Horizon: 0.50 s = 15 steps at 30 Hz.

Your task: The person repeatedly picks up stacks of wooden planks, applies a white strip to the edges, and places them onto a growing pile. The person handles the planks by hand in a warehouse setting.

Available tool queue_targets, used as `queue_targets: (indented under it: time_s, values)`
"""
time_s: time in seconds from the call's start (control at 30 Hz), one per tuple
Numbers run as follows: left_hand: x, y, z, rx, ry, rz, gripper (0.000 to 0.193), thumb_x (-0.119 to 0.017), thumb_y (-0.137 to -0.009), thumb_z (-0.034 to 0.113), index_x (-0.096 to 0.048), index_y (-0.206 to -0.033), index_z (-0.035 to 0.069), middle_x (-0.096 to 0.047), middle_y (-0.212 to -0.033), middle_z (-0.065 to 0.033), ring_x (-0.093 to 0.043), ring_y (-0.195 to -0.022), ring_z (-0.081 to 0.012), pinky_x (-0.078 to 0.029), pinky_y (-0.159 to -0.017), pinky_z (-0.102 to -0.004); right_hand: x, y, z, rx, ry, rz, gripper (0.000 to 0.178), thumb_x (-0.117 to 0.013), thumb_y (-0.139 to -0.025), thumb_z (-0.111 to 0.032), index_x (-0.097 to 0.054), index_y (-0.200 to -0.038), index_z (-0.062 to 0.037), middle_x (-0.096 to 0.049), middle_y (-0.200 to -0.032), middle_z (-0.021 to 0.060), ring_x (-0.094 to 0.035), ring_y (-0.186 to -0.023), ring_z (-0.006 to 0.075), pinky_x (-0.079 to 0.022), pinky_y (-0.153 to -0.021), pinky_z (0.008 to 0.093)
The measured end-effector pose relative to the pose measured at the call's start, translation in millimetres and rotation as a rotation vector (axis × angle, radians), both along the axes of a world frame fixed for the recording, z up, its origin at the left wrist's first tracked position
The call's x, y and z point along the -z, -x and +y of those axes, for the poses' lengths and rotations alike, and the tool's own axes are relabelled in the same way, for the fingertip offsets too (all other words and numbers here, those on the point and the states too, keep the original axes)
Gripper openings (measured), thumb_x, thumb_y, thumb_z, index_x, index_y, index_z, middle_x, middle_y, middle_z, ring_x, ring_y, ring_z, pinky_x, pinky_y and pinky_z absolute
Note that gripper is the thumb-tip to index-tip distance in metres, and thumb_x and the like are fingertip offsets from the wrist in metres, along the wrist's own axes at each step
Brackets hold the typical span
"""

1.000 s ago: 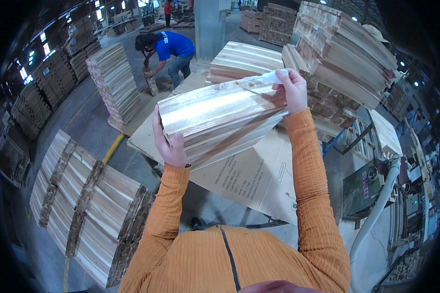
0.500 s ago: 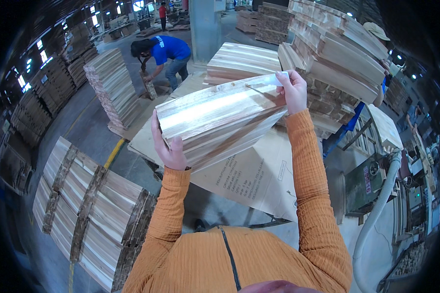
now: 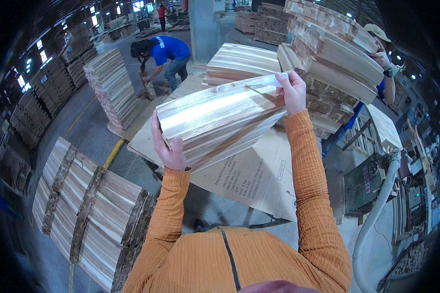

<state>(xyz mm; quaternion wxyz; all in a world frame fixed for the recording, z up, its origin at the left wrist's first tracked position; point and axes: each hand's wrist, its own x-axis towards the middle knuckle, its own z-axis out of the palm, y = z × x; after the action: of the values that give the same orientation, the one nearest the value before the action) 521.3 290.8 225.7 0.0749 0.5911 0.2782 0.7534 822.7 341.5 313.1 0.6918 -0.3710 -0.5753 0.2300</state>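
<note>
A striped, pale wooden board (image 3: 205, 110) is tilted up in front of me, above more striped wood (image 3: 225, 141) whose separate pieces I cannot make out. My left hand (image 3: 168, 149) is closed round the board's left end, thumb on the near side and fingers along the edge. At the far right corner, my right hand (image 3: 293, 93) pinches a small whitish sheet (image 3: 277, 79) against the board's upper edge. Whether it is paper or something abrasive I cannot tell. A dark streak (image 3: 261, 93) runs across the board's face near that hand.
Printed cardboard (image 3: 244, 180) covers the table under the wood. Stacked panels stand behind (image 3: 242, 58) and tall at the right (image 3: 347, 53). A bundled panel stack (image 3: 93, 210) lies left. A co-worker in blue (image 3: 168, 51) bends beyond; another's hand (image 3: 382, 58) touches the right stack. A hose (image 3: 376, 215) hangs right.
My hands and the board have barely moved. At the right, the co-worker behind the tall stack has come further into view, with a hand raised by it.
</note>
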Motion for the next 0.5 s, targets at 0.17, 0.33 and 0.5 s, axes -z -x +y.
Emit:
queue_targets:
  time_s: [0.17, 0.33, 0.5]
  values:
    - [0, 0, 0, 0.045, 0.002, -0.048, 0.076, -0.053, -0.083, 0.047, -0.033, -0.132, -0.008, -0.038, -0.135, -0.0212, -0.039, -0.123, -0.0284, -0.028, -0.102, -0.0367, -1, 1, -1, 0.001, 0.010, 0.004, 0.020, -0.064, -0.084, -0.022, -0.057, -0.077, -0.0045, -0.057, -0.067, -0.0008, -0.050, -0.053, 0.0038, -0.038, -0.048, 0.0171]
    - [-1, -1, -1, 0.067, -0.012, -0.060, 0.073, -0.053, -0.083, 0.041, -0.032, -0.133, -0.008, -0.038, -0.134, -0.0204, -0.041, -0.121, -0.0275, -0.029, -0.102, -0.0362, -1, -9, 3, -0.056, 0.006, 0.071, 0.019, -0.063, -0.085, -0.021, -0.057, -0.081, -0.0034, -0.059, -0.068, 0.0021, -0.052, -0.055, 0.0057, -0.039, -0.049, 0.0185]
    - [-9, -2, -1, 0.073, -0.002, -0.064, 0.070, -0.053, -0.084, 0.037, -0.031, -0.133, -0.008, -0.042, -0.130, -0.0195, -0.043, -0.118, -0.0251, -0.030, -0.101, -0.0345, -4, -19, -6, -0.238, 0.043, 0.413, 0.020, -0.058, -0.086, -0.017, -0.052, -0.098, -0.0015, -0.062, -0.081, 0.0115, -0.060, -0.071, 0.0175, -0.046, -0.063, 0.0261]
